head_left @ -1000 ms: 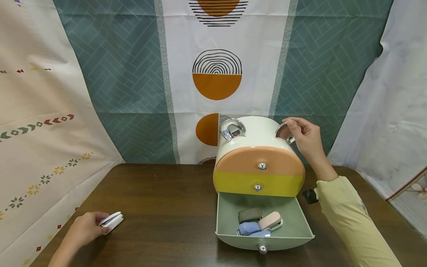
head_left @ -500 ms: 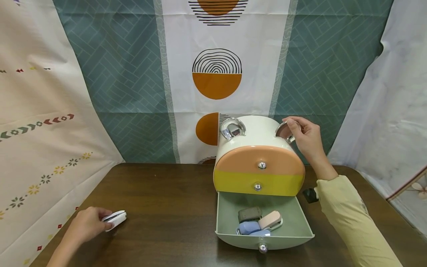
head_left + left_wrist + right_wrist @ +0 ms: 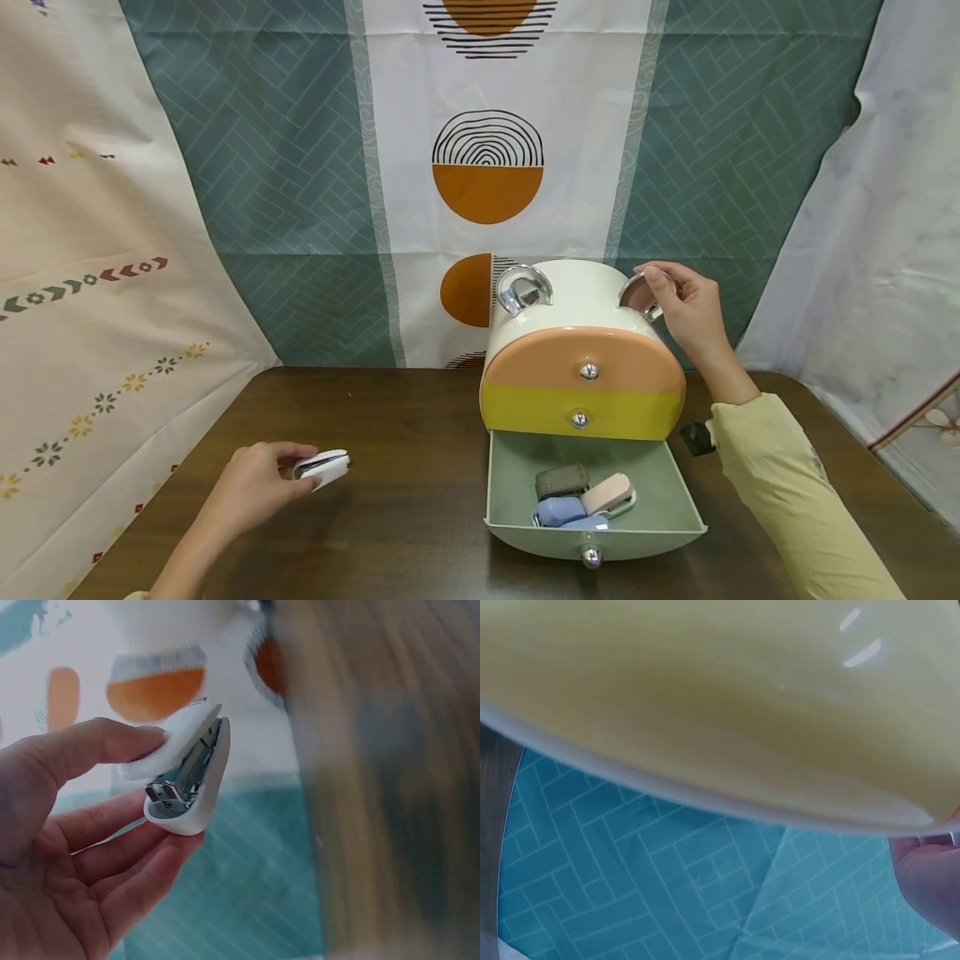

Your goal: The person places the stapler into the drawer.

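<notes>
A small white stapler (image 3: 324, 468) is pinched between the thumb and fingers of my left hand (image 3: 258, 485), above the left part of the table. In the left wrist view the stapler (image 3: 215, 774) has its jaws apart, metal showing inside. My right hand (image 3: 695, 312) grips the right silver ear (image 3: 637, 296) on top of a rounded drawer box (image 3: 577, 354). Its green bottom drawer (image 3: 540, 546) is pulled out. Inside lie small staplers: a pink one (image 3: 606, 495), blue ones (image 3: 561, 512) and a dark green one (image 3: 562, 482).
The orange drawer (image 3: 540, 358) and yellow drawer (image 3: 525, 408) above are closed. A left silver ear (image 3: 525, 292) tops the box. A black object (image 3: 698, 441) is by the right sleeve (image 3: 787, 492). Patterned cloth (image 3: 300, 167) hangs behind the brown table (image 3: 390, 433).
My left hand has carried the white stapler rightward and a little away from me, up off the table. My right hand stays on the ear, and the drawer has not moved.
</notes>
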`<state>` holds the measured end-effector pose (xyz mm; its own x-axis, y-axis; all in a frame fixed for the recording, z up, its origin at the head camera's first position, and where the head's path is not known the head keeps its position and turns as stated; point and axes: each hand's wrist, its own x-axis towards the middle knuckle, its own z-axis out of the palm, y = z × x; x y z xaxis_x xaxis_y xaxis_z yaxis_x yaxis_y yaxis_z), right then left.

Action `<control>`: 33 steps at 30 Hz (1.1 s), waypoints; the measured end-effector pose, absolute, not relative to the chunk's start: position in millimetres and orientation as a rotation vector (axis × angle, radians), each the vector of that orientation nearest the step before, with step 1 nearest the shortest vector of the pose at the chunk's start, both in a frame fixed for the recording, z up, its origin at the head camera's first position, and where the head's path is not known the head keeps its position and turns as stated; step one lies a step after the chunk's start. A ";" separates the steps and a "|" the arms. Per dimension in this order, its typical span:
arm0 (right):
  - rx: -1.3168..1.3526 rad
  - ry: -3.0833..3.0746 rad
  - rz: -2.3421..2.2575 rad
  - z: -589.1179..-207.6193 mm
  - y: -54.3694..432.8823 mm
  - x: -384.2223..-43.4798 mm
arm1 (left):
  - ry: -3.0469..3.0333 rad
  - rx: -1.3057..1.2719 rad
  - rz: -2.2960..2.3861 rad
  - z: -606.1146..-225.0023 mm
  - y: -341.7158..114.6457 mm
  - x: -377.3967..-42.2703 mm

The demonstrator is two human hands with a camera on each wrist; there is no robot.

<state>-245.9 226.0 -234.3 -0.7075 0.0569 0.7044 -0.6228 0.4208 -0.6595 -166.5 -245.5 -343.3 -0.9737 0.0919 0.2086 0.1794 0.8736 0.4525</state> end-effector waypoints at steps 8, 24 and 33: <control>0.483 -2.012 1.324 -235.6 226.9 -246.6 | -2.717 -0.370 -0.903 -327.6 -189.6 -161.4; 0.470 -2.009 1.324 -239.8 232.4 -254.5 | -2.525 -0.811 -1.050 -323.4 -102.7 -167.6; 0.475 -2.007 1.308 -234.6 226.1 -247.6 | -2.500 -1.004 -0.998 -335.2 -69.6 -173.5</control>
